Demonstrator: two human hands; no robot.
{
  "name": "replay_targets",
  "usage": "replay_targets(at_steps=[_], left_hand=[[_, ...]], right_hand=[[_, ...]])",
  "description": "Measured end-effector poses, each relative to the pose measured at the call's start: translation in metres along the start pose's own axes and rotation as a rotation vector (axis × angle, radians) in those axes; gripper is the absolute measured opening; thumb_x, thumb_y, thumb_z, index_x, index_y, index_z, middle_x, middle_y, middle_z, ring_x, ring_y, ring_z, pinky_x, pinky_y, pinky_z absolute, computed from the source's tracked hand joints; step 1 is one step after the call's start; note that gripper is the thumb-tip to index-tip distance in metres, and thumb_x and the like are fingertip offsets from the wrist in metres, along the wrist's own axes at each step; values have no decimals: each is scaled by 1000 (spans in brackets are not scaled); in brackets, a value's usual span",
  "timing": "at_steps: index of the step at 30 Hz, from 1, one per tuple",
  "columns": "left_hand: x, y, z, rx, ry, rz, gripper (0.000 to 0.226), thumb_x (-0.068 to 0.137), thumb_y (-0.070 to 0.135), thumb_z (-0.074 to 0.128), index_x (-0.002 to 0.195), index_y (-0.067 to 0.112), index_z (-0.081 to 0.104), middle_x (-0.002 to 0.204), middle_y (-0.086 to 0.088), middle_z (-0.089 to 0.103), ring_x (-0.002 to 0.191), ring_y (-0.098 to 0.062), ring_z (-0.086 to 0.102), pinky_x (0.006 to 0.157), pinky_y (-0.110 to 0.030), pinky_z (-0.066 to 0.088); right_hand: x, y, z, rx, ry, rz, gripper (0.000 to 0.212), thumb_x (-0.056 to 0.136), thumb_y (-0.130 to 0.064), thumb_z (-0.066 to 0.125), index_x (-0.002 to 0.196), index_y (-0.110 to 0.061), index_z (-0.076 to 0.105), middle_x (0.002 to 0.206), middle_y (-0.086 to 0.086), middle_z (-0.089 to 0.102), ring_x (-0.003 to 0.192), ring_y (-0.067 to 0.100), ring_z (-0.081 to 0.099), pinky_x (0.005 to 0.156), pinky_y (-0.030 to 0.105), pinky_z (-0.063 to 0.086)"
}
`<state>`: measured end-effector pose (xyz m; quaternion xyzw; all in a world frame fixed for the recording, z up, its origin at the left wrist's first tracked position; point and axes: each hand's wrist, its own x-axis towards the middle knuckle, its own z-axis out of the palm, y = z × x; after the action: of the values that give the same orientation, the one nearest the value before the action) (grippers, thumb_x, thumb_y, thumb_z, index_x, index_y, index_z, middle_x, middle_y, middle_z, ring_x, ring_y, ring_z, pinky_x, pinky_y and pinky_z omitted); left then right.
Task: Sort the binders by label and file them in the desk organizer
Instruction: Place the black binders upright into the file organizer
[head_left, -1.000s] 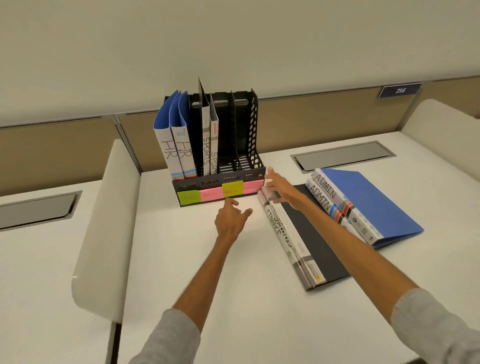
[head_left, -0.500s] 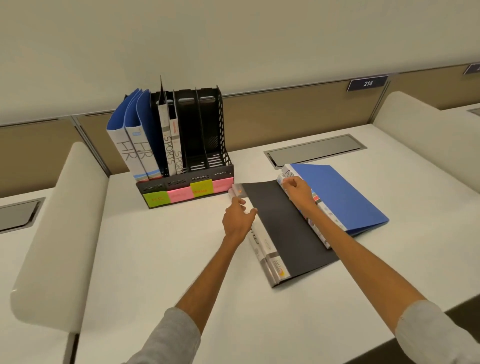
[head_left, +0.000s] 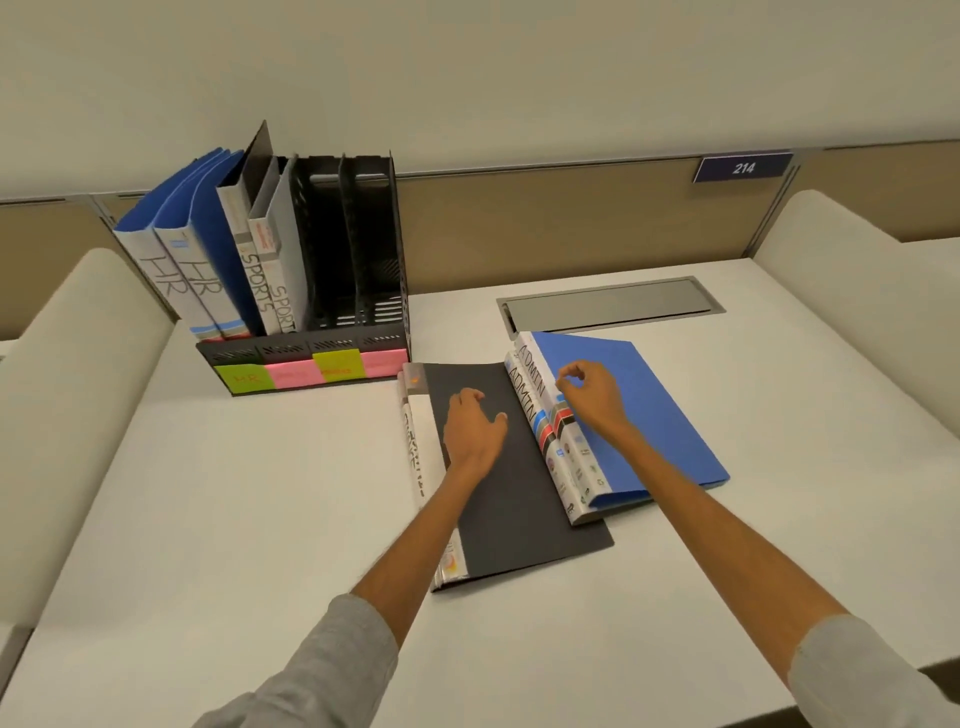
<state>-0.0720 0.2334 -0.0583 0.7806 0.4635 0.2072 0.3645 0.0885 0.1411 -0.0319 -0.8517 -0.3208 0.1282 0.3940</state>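
- Desk organizer (head_left: 353, 291): at the counter (head_left: 234, 493) far edge; HR binders (head_left: 174, 275) and SPORTS binders (head_left: 260, 280) fill the left slots, two right slots bare.
- Left hand (head_left: 475, 423): fingers flat on black binder (head_left: 524, 509), gripping nothing; spine lettering unreadable, partly behind forearm.
- Right hand (head_left: 592, 397): fingers curled over ADMIN binders (head_left: 644, 415); grip cannot be told.

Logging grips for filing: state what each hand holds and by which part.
Nothing plainly held. The left hand lies flat on the cover of the black binder; the right hand curls over the blue ADMIN binder near its spine, contact unclear.
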Motion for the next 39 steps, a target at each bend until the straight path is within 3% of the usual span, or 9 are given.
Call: replay_targets(at_steps=[5,9,13,18,22,25,33,39], left_hand=[[-4,-10,-1,311,141,-140,61,81,31,69,131,10,41,136,-11,42,127,-28,38,99,-42,39],[-9,-24,-10,400,138,-382,80,77,48,72,135,6,34,140,-15,38,130,-31,36,101,-46,39],[-21,-48,-20,276,79,-402,81,73,60,72,130,8,45,132,-14,47,124,-30,45,97,-43,44],[-38,-64,-32,108,102,-313,72,70,56,78,125,15,56,118,-9,59,110,-26,56,88,-42,53],[-41,-64,-32,16,107,-295,70,70,48,82,125,12,58,119,-10,61,109,-26,59,89,-43,55],[-39,-63,-30,9,141,-316,71,68,43,84,125,9,57,122,-10,57,115,-25,52,93,-35,51],[-33,-55,-31,-188,178,-464,62,66,21,88,120,6,60,122,-12,56,118,-27,43,77,-31,44],[-37,-44,-34,-369,168,-360,60,71,14,83,125,10,56,126,-10,61,107,-28,61,84,-35,55]], right_hand=[[-10,-13,26,-54,-45,-224,14,91,-20,62,103,-13,67,116,6,61,112,19,54,89,25,43],[-18,-20,54,-85,-207,-287,17,92,-21,61,107,-13,63,116,6,61,108,20,58,95,28,46],[-25,-16,79,-261,-434,-187,40,93,-33,60,128,-13,54,132,9,51,119,23,53,102,34,46],[-32,-12,92,-389,-464,-189,56,94,-42,57,141,-14,45,145,10,40,132,26,43,110,39,41],[-34,-9,93,-403,-473,-201,58,93,-42,59,143,-16,43,147,9,38,134,26,41,110,40,40],[-37,-6,92,-409,-495,-212,59,93,-41,59,144,-18,40,148,9,37,134,26,41,109,40,40],[-39,-3,86,-443,-615,-207,61,95,-25,56,150,-20,31,153,8,31,139,28,34,114,43,35],[-35,-7,80,-368,-629,-183,57,97,-22,54,149,-19,33,152,10,32,138,28,36,113,43,36]])
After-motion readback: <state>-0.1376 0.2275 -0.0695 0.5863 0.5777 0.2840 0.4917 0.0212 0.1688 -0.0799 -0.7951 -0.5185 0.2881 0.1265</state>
